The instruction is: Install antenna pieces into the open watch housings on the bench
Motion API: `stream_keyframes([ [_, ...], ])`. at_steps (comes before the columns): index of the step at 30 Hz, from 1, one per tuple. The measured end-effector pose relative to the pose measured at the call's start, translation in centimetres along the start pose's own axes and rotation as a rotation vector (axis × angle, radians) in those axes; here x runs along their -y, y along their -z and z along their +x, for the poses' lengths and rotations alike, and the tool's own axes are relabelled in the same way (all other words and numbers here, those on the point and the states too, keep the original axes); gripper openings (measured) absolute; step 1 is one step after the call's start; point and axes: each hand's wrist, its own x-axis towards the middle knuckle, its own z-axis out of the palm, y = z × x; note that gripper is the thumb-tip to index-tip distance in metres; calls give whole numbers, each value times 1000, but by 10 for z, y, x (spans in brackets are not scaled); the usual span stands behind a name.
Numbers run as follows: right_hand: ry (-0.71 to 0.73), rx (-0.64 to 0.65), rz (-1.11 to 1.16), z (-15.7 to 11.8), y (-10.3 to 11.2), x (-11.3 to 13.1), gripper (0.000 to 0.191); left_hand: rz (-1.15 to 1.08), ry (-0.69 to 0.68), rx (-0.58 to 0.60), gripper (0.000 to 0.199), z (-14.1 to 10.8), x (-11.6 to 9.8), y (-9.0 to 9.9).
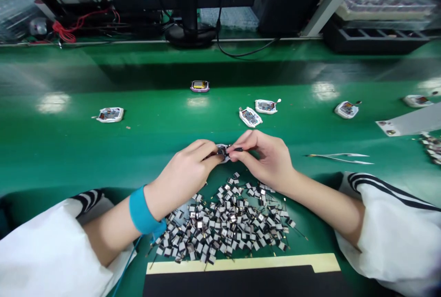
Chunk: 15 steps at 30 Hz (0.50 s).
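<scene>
Between my hands sits a small white device housing (223, 154) with a dark circuit board inside. My left hand (188, 168) is closed on its left side, wearing a teal wrist strap (142, 210). At the housing's right side, my right hand (270, 157) pinches a small dark part (238, 149), whose exact kind is hidden by the fingers. Just below the hands lies a heap of small square modules (227, 223), grey and black with thin leads. The fingers cover much of the housing.
Open white housings (250, 117) lie across the green bench, along with a pink-rimmed one (200, 86). Tweezers (339, 156) rest to the right, near a metal strip (409, 122). A black sheet (241, 283) is at the front edge; a monitor stand (191, 35) stands behind.
</scene>
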Motion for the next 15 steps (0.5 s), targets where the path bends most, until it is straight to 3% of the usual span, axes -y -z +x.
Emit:
stream_keyframes([
  [6,85,-3,-141,-2,-2,2,19,18,-8,0,18,1,-1,2],
  [15,40,-27,-181,-3,-6,1,26,54,-18,-11,21,4,-2,3],
])
